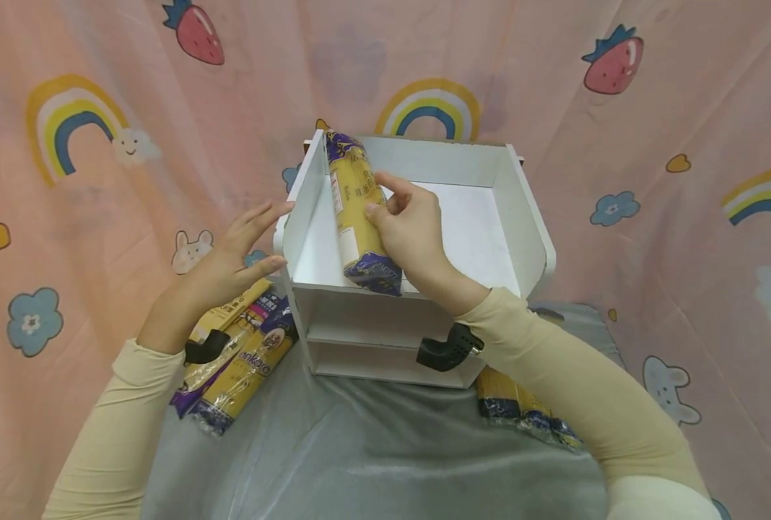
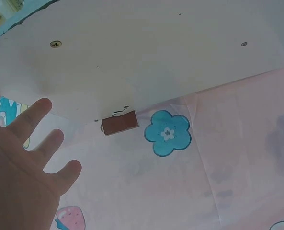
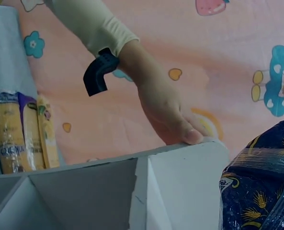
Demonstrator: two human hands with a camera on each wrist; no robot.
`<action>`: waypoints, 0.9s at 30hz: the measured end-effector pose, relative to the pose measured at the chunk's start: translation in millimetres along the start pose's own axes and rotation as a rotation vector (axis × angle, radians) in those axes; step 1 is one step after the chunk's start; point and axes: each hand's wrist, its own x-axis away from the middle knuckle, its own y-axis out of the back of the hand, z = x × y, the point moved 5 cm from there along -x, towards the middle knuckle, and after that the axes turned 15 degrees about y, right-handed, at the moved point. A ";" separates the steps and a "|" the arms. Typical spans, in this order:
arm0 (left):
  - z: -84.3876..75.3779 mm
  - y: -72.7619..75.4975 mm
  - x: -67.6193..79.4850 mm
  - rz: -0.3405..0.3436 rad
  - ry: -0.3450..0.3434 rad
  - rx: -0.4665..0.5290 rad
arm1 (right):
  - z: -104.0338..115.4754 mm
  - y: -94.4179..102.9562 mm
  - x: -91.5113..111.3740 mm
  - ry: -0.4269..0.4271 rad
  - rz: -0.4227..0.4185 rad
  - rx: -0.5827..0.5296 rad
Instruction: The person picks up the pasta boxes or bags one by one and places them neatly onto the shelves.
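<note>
The right hand's [image 1: 418,227] thumb and forefinger touch the right side of a yellow-and-blue packet [image 1: 354,206]; whether they pinch it, I cannot tell. The packet sits just left of those fingertips, on the top tier of a white shelf [image 1: 476,224], near its left wall. Further left, the left hand [image 1: 239,245], fingers spread and grasping nothing, touches that wall. Below the grip, more packets [image 1: 249,361] lie on grey cloth [image 1: 385,462] to both sides. Behind it all hangs a pink printed curtain [image 1: 535,65].
</note>
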 end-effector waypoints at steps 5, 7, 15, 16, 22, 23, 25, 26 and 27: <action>1.5 -0.2 -0.4 0.000 0.003 0.001 | -5.7 -11.4 1.5 -0.017 0.014 0.006; 1.7 -0.2 -0.3 -0.001 0.004 -0.003 | -9.2 -15.6 2.7 -0.037 0.021 0.002; 1.2 0.0 -1.1 0.002 -0.004 -0.001 | -22.1 -28.9 7.9 -0.079 0.069 0.003; 1.0 0.0 -1.1 0.003 -0.005 0.000 | -23.0 -30.3 8.6 -0.082 0.078 -0.014; 0.2 -0.6 -1.4 0.009 -0.017 0.012 | -27.6 -41.8 8.6 -0.093 0.143 -0.088; 0.0 -0.7 -1.4 0.011 -0.019 0.015 | -27.7 -43.8 7.8 -0.089 0.152 -0.090; 0.3 -0.8 -1.0 0.012 -0.017 0.014 | -27.1 -47.8 6.2 -0.082 0.168 -0.087; 0.6 -0.7 -0.7 0.011 -0.014 0.013 | -26.9 -50.0 5.3 -0.083 0.179 -0.083; 1.0 -0.6 -0.5 0.011 -0.011 0.012 | -26.7 -52.2 4.6 -0.085 0.193 -0.076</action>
